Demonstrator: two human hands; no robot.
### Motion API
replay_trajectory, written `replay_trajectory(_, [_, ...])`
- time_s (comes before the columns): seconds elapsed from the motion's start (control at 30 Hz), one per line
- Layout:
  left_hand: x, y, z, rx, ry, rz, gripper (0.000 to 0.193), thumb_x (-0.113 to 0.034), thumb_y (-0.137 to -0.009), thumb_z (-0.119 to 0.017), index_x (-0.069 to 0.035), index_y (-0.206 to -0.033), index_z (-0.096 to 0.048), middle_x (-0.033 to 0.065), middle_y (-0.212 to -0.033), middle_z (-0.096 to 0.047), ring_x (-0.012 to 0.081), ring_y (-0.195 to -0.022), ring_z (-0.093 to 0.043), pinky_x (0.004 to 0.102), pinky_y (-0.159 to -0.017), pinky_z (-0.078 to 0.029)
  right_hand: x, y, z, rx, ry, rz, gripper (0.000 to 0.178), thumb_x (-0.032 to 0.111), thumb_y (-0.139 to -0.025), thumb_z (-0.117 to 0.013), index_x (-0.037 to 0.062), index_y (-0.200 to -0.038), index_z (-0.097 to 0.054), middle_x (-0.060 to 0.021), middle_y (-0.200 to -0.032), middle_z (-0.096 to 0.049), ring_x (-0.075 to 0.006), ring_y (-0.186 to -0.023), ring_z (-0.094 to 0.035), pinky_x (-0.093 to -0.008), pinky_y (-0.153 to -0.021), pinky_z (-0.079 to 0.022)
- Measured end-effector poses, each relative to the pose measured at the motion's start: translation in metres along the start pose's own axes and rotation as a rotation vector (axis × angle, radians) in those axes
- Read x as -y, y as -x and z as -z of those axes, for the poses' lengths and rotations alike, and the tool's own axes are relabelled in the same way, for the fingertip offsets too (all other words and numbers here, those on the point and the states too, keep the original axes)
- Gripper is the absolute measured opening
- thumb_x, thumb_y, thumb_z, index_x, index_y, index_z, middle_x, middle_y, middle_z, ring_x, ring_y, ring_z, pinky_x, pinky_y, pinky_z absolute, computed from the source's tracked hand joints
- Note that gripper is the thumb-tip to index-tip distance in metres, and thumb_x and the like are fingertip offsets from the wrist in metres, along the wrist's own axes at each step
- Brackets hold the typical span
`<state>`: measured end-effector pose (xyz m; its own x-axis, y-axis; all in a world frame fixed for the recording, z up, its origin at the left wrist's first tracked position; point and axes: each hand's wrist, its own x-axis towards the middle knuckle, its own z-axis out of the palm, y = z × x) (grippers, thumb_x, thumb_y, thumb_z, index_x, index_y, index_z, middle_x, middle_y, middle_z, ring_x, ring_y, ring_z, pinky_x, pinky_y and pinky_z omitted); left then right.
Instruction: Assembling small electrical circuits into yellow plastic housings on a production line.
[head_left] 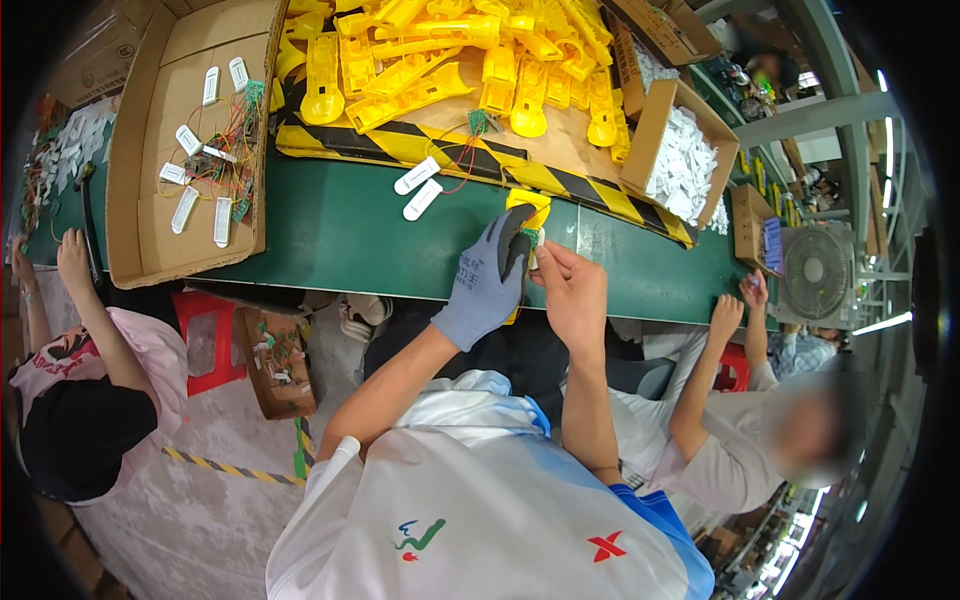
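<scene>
My left hand [487,272], in a grey glove with dark fingertips, is closed around a yellow plastic shell [530,200] at the near edge of the green bench. A small green circuit board [531,234] lies against the shell by the glove's fingertips. My right hand [573,293], bare, pinches close to the board, where a small whitish piece shows; what its fingers hold is too small to make out. Beyond my left hand, two white oblong modules [420,187] are wired in red to another green board [480,122].
A large tray of yellow shells [430,85] edged with black-yellow tape spans the back. At left stands a cardboard box [150,240] with wired boards; at right, a box of white pieces [683,150]. Co-workers sit either side, one's hands [735,308] at the bench. A fan [815,275] stands right.
</scene>
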<state>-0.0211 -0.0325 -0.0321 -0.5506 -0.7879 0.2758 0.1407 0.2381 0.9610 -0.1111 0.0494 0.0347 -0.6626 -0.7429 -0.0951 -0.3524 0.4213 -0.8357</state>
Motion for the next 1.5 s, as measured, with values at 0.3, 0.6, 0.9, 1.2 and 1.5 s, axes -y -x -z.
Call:
replay_trajectory(0.3, [-0.001, 0.002, 0.003, 0.055, 0.050, 0.061, 0.035, -0.013, -0.093, -0.052, -0.003, -0.126, -0.051, 0.0235, -0.116, -0.059, 0.0424, -0.103, -0.059, 0.0430, -0.085, -0.049, -0.051, -0.012, -0.006, 0.100, -0.589, -0.009, 0.037, 0.004, -0.090, -0.067, -0.0099, -0.124, -0.059, -0.0135, -0.106, -0.070, -0.0151, -0.091, -0.067, -0.0275, -0.082, -0.054])
replay_trajectory(0.6, [-0.004, -0.001, -0.003, 0.040, -0.079, 0.019, 0.032, -0.010, -0.091, -0.054, -0.001, -0.121, -0.052, 0.0237, -0.113, -0.059, 0.0431, -0.102, -0.059, 0.0432, -0.084, -0.049, -0.057, -0.010, -0.006, 0.092, -0.679, 0.069, 0.039, -0.005, -0.089, -0.065, -0.0097, -0.127, -0.057, -0.0171, -0.118, -0.066, -0.0190, -0.106, -0.064, -0.0298, -0.094, -0.051])
replay_trajectory(0.9, [-0.004, 0.005, -0.008, 0.026, -0.121, 0.066, 0.027, -0.009, -0.091, -0.055, -0.001, -0.116, -0.051, 0.0214, -0.104, -0.058, 0.0408, -0.095, -0.060, 0.0427, -0.079, -0.049, -0.060, -0.012, -0.004, 0.174, -0.781, 0.055, 0.040, -0.005, -0.089, -0.066, -0.0084, -0.128, -0.056, -0.0147, -0.114, -0.067, -0.0177, -0.102, -0.065, -0.0297, -0.092, -0.052])
replay_trajectory(1.2, [-0.001, -0.004, -0.004, 0.050, -0.145, 0.079, 0.027, -0.010, -0.091, -0.055, -0.001, -0.115, -0.050, 0.0208, -0.099, -0.059, 0.0390, -0.087, -0.060, 0.0418, -0.074, -0.049, -0.058, -0.017, -0.006, 0.263, -0.814, 0.176, 0.041, -0.008, -0.089, -0.063, -0.0035, -0.130, -0.057, -0.0145, -0.132, -0.058, -0.0173, -0.111, -0.061, -0.0294, -0.095, -0.051])
replay_trajectory(1.5, [-0.002, 0.001, 0.000, 0.064, 0.032, 0.176, 0.022, -0.015, -0.093, -0.056, -0.001, -0.109, -0.052, 0.0152, -0.093, -0.058, 0.0270, -0.080, -0.059, 0.0370, -0.070, -0.047, -0.058, -0.005, -0.013, 0.123, -0.709, 0.144, 0.032, -0.001, -0.093, -0.061, -0.0028, -0.125, -0.062, -0.0101, -0.130, -0.052, -0.0122, -0.107, -0.058, -0.0239, -0.088, -0.051])
